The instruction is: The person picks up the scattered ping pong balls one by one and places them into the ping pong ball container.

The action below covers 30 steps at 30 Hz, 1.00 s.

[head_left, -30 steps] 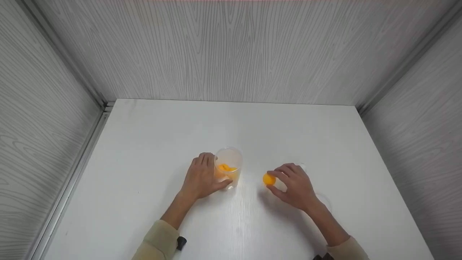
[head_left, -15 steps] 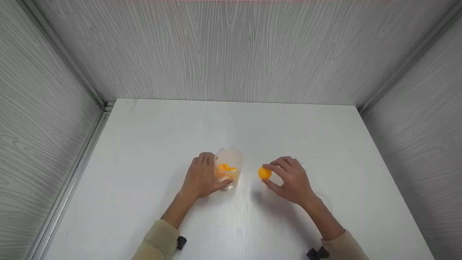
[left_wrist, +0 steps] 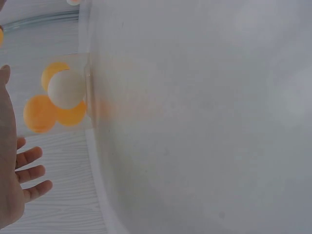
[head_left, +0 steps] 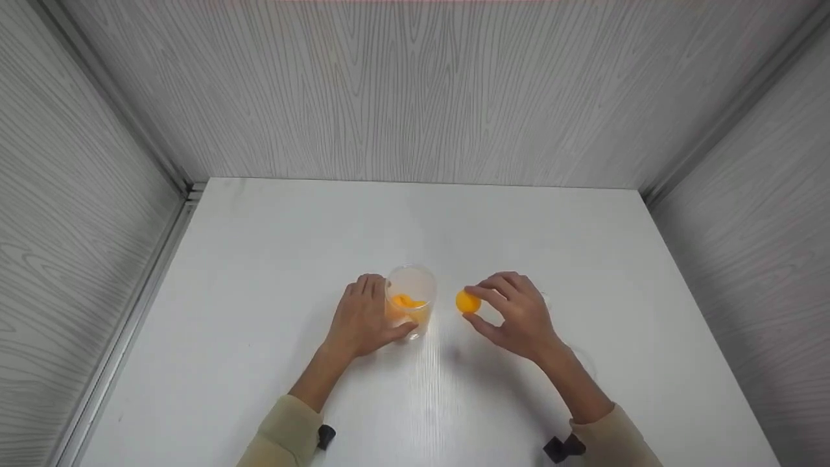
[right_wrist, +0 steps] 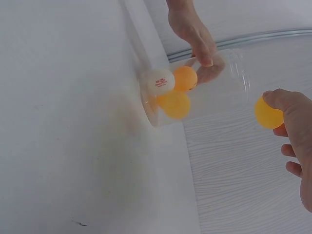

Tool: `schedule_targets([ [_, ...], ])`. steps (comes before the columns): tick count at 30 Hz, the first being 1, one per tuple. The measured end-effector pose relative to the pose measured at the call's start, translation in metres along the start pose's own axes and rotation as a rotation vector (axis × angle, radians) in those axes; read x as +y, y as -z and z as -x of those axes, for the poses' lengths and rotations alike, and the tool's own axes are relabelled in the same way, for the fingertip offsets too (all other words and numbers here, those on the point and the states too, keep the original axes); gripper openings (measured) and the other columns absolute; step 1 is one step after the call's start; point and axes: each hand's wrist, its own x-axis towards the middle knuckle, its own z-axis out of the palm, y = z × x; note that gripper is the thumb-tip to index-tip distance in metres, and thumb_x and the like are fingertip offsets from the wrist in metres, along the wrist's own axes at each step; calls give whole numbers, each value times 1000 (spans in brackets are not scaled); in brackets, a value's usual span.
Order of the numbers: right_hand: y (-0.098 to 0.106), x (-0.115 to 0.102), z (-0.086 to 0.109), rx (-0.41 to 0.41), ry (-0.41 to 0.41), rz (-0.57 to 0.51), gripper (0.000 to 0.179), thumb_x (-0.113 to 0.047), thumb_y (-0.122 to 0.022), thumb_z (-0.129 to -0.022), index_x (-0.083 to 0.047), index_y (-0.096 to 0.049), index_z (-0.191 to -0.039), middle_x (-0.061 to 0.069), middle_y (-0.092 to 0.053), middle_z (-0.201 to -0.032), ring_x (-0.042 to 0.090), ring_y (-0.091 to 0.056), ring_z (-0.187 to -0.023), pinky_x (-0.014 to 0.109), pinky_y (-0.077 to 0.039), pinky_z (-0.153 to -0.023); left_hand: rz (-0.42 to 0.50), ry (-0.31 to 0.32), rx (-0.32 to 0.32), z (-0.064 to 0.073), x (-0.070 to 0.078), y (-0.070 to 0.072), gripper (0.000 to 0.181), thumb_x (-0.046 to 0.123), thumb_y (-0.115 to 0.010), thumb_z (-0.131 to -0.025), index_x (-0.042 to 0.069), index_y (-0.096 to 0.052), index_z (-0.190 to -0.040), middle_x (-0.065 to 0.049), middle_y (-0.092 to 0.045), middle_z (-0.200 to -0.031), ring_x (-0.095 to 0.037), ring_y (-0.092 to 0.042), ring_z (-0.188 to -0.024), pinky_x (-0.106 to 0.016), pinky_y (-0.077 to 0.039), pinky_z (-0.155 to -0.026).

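Your left hand (head_left: 363, 321) is gripping the clear plastic container (head_left: 414, 279), thumb on the near side, and the container is standing upright on the white tabletop (head_left: 292, 240). Three orange balls (left_wrist: 39, 113) and a white ball (right_wrist: 158, 82) with red print are sitting in the lower part of it. Your right hand (head_left: 519, 318) is pinching another orange ball (head_left: 467, 301) between thumb and fingers, and that one's hanging above the tabletop, just right of the container and not touching it. Both beige sleeves (head_left: 285, 425) are showing at the bottom.
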Motion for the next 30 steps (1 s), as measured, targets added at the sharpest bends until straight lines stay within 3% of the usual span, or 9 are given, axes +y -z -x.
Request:
schedule_targets([
  [16, 0, -12, -24, 18, 57, -13, 40, -30, -90, -81, -17, -77, -117, 2, -76, -104, 26, -66, -101, 42, -58, -88, 11, -2, 5, 0, 0, 0, 88, 76, -67, -84, 2, -52, -127, -15, -63, -121, -30, -59, -115, -42, -53, -99],
  [30, -15, -16, -38, 39, 112, -19, 42, -31, -91, -81, -20, -76, -119, -1, -75, -105, 22, -66, -102, 38, -59, -89, -15, 6, -5, 1, 2, 1, 90, 80, -65, -84, 4, -51, -130, -14, -62, -121, -28, -58, -111, -40, -55, -98],
])
